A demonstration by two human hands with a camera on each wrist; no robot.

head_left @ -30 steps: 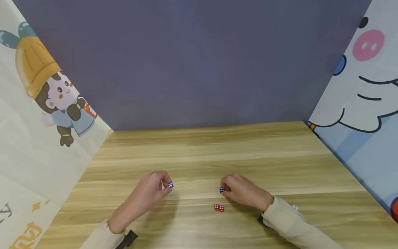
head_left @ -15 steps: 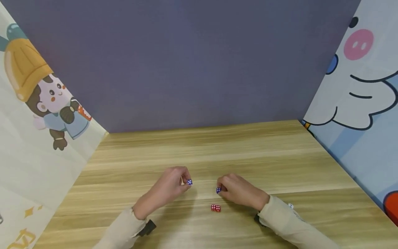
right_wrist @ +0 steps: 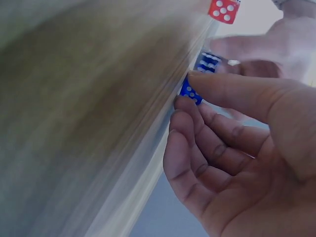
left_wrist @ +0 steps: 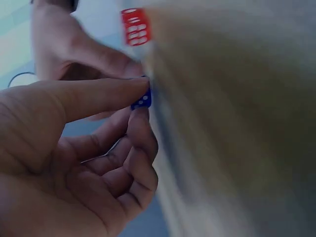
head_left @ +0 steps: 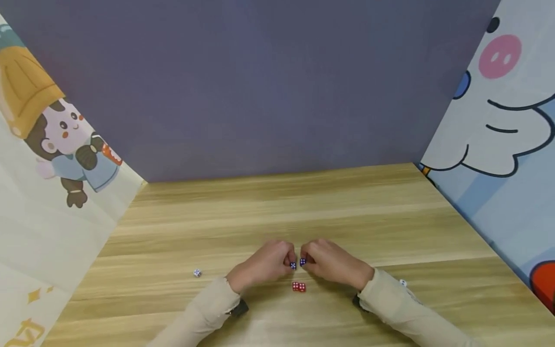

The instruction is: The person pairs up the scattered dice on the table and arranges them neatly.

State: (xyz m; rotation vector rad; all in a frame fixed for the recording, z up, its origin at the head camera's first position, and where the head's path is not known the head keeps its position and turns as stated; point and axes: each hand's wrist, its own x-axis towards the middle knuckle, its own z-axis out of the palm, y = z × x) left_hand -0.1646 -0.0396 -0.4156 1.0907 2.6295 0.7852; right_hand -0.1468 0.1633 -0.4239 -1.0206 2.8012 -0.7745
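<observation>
Between thumb and index finger, my left hand [head_left: 268, 261] pinches a blue die [head_left: 293, 265] with white pips, close to the tabletop. My right hand [head_left: 334, 261] pinches a second blue die [head_left: 302, 262] just to the right of it, with a small gap between the two dice in the head view. On the near side of them, two red dice [head_left: 298, 286] sit side by side on the table. The left wrist view shows the left hand's blue die [left_wrist: 141, 98] between thumb and fingertip. In the right wrist view the other blue die [right_wrist: 190, 92] is held likewise.
A white die [head_left: 197, 273] lies left of the left forearm. Another white die [head_left: 403, 283] is partly hidden by the right sleeve. The wooden table [head_left: 277, 207] meets a dark grey panel [head_left: 277, 86] at the back, with printed walls on both sides.
My left hand has moved right with its blue die, up close to the right hand's die. The white die at left has come into view. The right hand has stayed nearly still.
</observation>
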